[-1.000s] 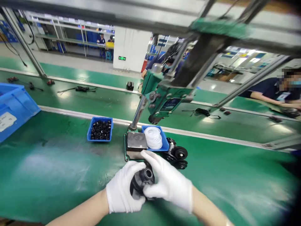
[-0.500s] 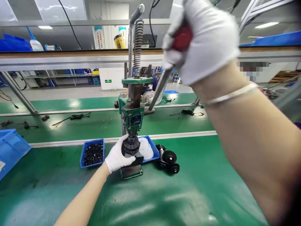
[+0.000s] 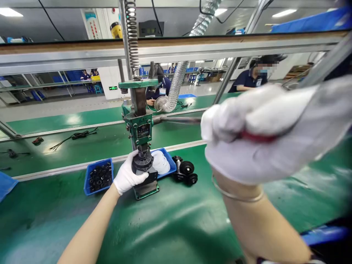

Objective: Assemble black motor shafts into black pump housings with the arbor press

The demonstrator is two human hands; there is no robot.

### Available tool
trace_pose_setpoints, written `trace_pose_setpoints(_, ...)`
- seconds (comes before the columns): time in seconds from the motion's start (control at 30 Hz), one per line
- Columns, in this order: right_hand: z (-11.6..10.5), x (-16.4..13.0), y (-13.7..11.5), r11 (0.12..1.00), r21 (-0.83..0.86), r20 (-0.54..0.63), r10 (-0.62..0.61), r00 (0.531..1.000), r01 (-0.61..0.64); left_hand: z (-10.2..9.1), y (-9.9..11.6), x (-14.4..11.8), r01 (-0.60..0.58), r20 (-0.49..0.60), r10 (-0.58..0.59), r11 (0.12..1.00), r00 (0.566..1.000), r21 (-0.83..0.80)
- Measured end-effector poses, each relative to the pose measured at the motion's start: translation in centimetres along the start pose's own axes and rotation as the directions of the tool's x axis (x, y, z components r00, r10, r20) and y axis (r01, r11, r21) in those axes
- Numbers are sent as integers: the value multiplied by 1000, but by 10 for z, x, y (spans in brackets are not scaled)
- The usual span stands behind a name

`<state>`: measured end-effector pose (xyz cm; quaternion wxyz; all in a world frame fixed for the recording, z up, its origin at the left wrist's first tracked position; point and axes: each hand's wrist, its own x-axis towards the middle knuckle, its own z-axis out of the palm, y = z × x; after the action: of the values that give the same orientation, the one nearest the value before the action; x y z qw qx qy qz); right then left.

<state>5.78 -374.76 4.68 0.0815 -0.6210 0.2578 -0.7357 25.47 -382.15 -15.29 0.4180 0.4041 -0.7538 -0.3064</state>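
Single head view: looks forward-down over green bench [image 3: 170,227], press [image 3: 139,128] near, centre-left.

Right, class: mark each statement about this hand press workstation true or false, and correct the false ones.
1. The right hand grips the red-handled lever. True.
2. The left hand rests on the blue tray of black parts. False: it holds the black part under the green press.
3. White rings lie in a blue tray right of the press. True.
4. Both hands are bare. False: both wear white gloves.
5. The black wheels sit left of the press. False: they sit right of it.
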Motion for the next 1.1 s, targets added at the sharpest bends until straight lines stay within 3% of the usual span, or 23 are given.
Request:
trace_pose_setpoints(0.07, -1, -10, 3, 976, 133, -168, -149, 975, 172, 0, 1, 0, 16, 1, -16, 1000, 1000, 8)
trace_pose_setpoints(0.13, -2, -10, 6, 942, 198, -217, -226, 950, 270, -1, 1, 0, 25, 6, -25, 999, 1000, 22)
trace_pose_setpoints(0.27, -4, -4, 11, 972, 163, -142, -149, 979, 172, 0, -1, -1, 22, 3, -23, 998, 1000, 57)
trace_pose_setpoints(0.43, -9, -38, 18, 957, 220, -313, -112, 943, 187, -3, -4, 0, 6, 24, -9, 996, 1000, 90)
trace_pose_setpoints(0.53, -10, -35, 16, 960, 194, -255, -150, 955, 202, -4, -4, 1, 7, 39, -11, 994, 999, 105)
trace_pose_setpoints(0.63, -11, -23, 12, 971, 214, -109, -84, 991, 106, -3, -4, 1, 10, 35, -14, 992, 999, 124)
trace_pose_setpoints(0.7, -13, -27, 12, 965, 234, -131, -87, 987, 117, -3, -5, 1, 12, 22, -15, 990, 1000, 140)
trace_pose_setpoints(0.83, -13, -49, 18, 933, 250, -313, -175, 934, 258, -2, -5, 1, 18, 33, -23, 990, 999, 139)
trace_pose_setpoints(0.97, -12, -40, 19, 852, 431, -197, -234, 952, 298, -1, -5, 2, 58, 40, -64, 991, 997, 122)
trace_pose_setpoints(1.1, -19, -40, 12, 912, 363, -120, -159, 980, 192, 2, -4, 2, 76, 11, -78, 990, 997, 118)
